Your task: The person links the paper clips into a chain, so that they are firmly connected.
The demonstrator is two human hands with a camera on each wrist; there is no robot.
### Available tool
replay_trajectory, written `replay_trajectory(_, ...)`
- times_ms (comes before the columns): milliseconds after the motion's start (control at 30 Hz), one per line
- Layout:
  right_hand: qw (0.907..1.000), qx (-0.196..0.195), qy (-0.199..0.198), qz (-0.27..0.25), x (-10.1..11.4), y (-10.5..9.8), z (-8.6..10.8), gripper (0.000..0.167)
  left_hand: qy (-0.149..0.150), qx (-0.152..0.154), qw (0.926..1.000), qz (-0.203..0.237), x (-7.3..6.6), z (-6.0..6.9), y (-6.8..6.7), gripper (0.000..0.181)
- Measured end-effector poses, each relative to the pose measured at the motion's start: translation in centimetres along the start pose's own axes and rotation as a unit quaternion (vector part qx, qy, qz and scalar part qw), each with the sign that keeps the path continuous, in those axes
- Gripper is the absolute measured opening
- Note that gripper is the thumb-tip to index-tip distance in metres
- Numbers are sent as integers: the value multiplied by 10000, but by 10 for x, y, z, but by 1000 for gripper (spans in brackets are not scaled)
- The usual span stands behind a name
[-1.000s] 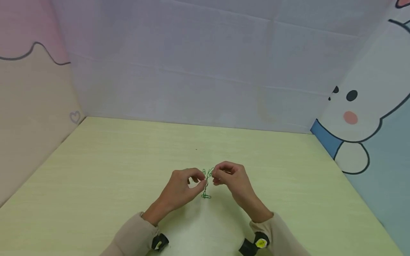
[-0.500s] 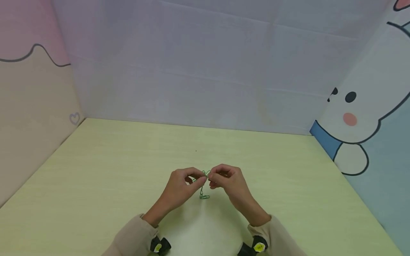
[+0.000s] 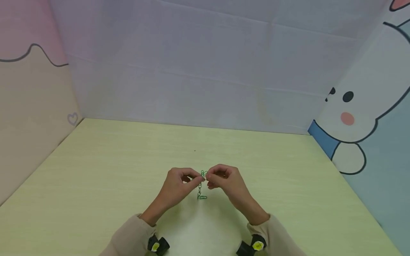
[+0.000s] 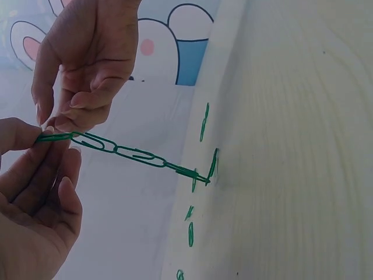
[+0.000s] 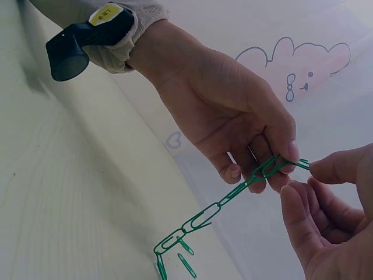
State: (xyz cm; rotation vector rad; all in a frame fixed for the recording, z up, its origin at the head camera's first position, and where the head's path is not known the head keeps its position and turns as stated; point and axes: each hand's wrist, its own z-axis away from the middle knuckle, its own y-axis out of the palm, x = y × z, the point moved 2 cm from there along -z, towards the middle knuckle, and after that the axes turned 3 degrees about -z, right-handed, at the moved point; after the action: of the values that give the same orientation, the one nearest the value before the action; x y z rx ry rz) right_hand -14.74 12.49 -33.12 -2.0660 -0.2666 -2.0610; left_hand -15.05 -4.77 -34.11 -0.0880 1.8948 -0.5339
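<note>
Pinching a chain of green paper clips [image 4: 116, 149] near its top, the person's left hand [image 3: 175, 186] faces the right hand [image 3: 230, 182], whose thumb and fingertips close narrowly on an end clip [image 5: 301, 165]; whether that clip is linked to the rest cannot be told. The chain hangs down to the wood-grain table [image 3: 128, 153], roughly midway between its left and right edges and well short of the far edge, its lowest clip turned aside at the tabletop. Loose green paper clips [image 4: 190, 234] lie near its foot. Beyond the far edge rises a pale backdrop [image 3: 198, 71]; past the right edge, a cartoon rabbit [image 3: 362, 117].
</note>
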Motion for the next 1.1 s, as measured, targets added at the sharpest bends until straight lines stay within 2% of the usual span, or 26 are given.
replay_trajectory(433, 9989, -257, 74, 394, 1, -21, 1, 23, -240, 14, 9995, -197, 1, 1, -4, 9)
replay_trajectory(733, 9964, -484, 259, 648, 4, -36, 3, 21, -280, 42, 9987, -421, 0, 0, -4, 10)
replay_trajectory(933, 9906, -605, 285, 1192, -2, -50, 3, 22, -270, 47, 9983, -523, 0, 1, -4, 9)
replay_trajectory(1100, 9801, -798, 295, 1794, -5, -61, 3, 22, -187, 26, 9985, -523, 1, 1, -4, 9)
